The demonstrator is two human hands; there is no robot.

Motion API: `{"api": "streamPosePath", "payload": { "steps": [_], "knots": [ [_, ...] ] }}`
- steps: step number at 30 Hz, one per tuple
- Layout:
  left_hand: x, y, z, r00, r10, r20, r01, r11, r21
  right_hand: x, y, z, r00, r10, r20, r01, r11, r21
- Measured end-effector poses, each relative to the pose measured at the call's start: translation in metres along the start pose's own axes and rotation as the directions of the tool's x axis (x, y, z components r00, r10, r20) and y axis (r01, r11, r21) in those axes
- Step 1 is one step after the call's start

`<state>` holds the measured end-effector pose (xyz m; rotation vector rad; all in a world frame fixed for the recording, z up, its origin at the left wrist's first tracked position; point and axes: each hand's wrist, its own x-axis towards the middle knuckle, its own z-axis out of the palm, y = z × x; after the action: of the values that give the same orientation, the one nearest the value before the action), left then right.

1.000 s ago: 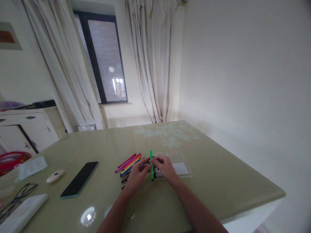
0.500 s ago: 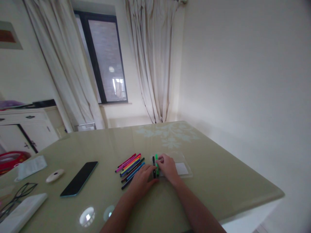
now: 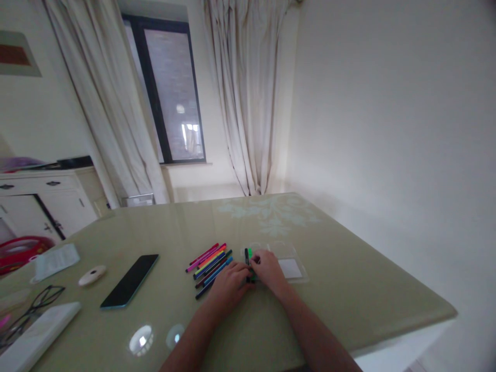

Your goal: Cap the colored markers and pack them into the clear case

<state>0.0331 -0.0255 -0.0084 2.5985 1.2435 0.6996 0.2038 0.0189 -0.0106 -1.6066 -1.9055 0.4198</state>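
A clear plastic case [image 3: 296, 253] lies open on the table, with a white label in its right half. In its left half are a black marker [image 3: 246, 254] and a green marker [image 3: 250, 252], side by side. My left hand [image 3: 230, 283] has its fingertips and thumb closed about the lower part of the black marker. From the right, my right hand [image 3: 269, 269] pinches at the green marker, hiding most of it. Just left of my left hand, several coloured markers [image 3: 211, 263] lie in a slanted row on the table.
A phone [image 3: 129, 281] lies left of the markers, with a white oval object [image 3: 92, 276] beyond it. Glasses [image 3: 46, 297], a long white box [image 3: 41, 336] and a face mask [image 3: 57, 261] are at the far left. The table [image 3: 349, 289] meets a wall at right.
My right hand has shifted slightly left and now covers more of the green marker. The black marker leans a little more. The whole view has shifted slightly; the loose markers lie as before.
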Motion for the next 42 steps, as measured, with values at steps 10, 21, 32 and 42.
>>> {"api": "streamPosePath", "payload": {
  "steps": [10, 21, 32, 42],
  "knots": [
    [-0.006, -0.034, -0.015, 0.898, -0.369, -0.241, 0.416, 0.891, 0.183, 0.000, -0.001, -0.006, 0.991, -0.042, -0.130, 0.056, 0.993, 0.103],
    [-0.003, -0.026, -0.009, 0.912, -0.374, -0.170, 0.393, 0.915, 0.094, -0.003, -0.003, 0.001, 0.983, -0.111, -0.149, 0.137, 0.975, 0.176],
    [0.002, -0.029, -0.025, 0.702, -0.551, -0.451, 0.310, 0.807, -0.503, -0.007, -0.009, 0.000, 0.975, -0.175, -0.138, 0.203, 0.953, 0.223],
    [0.009, -0.032, -0.017, 0.686, -0.670, -0.283, 0.139, 0.502, -0.854, -0.015, -0.027, -0.007, 0.962, -0.269, 0.052, 0.190, 0.794, 0.577]
  ]
}}
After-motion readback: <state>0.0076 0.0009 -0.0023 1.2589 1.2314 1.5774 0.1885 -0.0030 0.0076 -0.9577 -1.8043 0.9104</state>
